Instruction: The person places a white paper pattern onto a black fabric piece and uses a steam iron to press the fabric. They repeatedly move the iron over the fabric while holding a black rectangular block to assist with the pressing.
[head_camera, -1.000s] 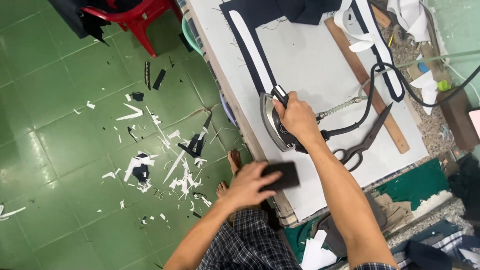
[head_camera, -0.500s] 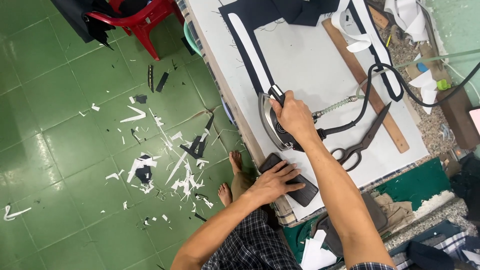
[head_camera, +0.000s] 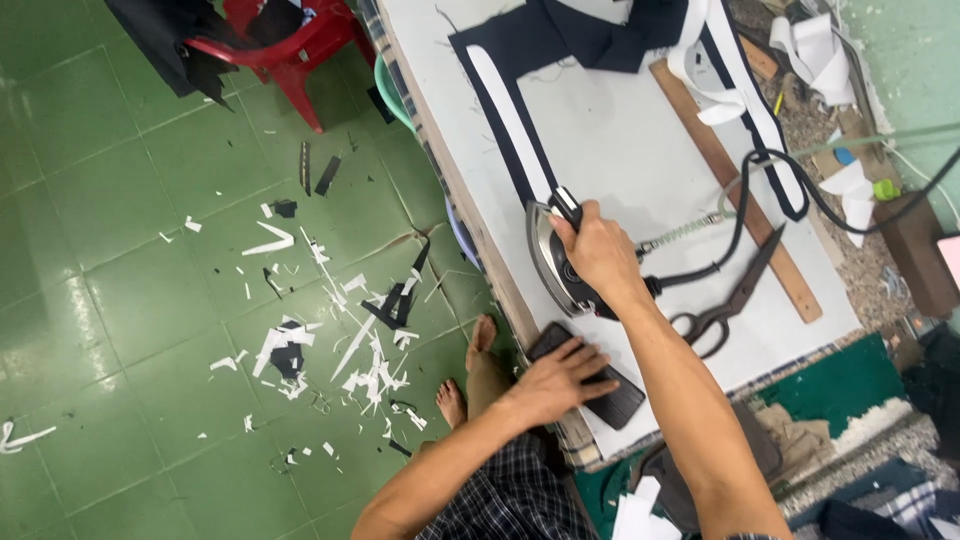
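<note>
My right hand (head_camera: 598, 252) grips the handle of a steam iron (head_camera: 549, 262) that stands on the near end of a dark fabric strip with a white band (head_camera: 510, 130) on the white ironing table (head_camera: 630, 160). My left hand (head_camera: 553, 381) lies flat, fingers spread, on a small dark fabric piece (head_camera: 605, 388) at the table's near corner. The iron's black cable and a coiled hose (head_camera: 690, 231) run off to the right.
Large black scissors (head_camera: 735, 295) and a long wooden ruler (head_camera: 735, 175) lie right of the iron. More dark fabric and white strips (head_camera: 700, 60) sit at the table's far end. White and dark scraps (head_camera: 340, 320) litter the green tiled floor; a red plastic chair (head_camera: 290, 45) stands at the back.
My left hand brought the small dark piece from the table's edge onto the table and now presses it flat. The iron stayed in nearly the same place.
</note>
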